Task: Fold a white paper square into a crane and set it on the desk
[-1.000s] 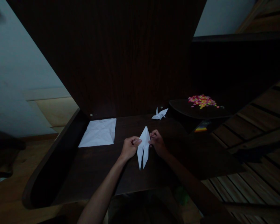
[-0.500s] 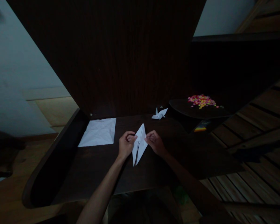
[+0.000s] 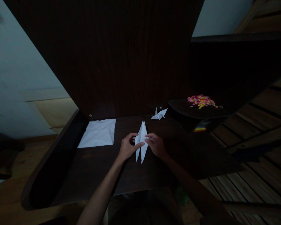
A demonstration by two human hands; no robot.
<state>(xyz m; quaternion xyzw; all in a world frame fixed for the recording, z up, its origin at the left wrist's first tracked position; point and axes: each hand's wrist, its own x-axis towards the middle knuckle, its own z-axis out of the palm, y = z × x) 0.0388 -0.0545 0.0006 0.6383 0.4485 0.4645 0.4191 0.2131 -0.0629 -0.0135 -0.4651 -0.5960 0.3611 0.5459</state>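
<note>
A white folded paper [image 3: 142,132], long and diamond-shaped with a split lower end, is held between my two hands just over the dark desk. My left hand [image 3: 128,146] grips its left edge, with the thumb lying across the front near the middle. On the right edge, my right hand [image 3: 155,144] pinches the paper between thumb and fingers. Behind it, near the back panel, a small white origami crane [image 3: 159,113] rests on the desk. To the left lies a flat, creased white sheet of paper [image 3: 98,133].
A low dark shelf [image 3: 178,107] at the right bears a pile of small pink, red and yellow pieces [image 3: 202,101]. Below it is a small colourful item [image 3: 200,128]. The desk [image 3: 88,175] has a raised left side panel [image 3: 48,165] and a tall back panel [image 3: 121,62].
My left thumb has moved inward across the paper's front. The folded paper has turned slightly more upright and looks narrower, its two lower points spread a little apart.
</note>
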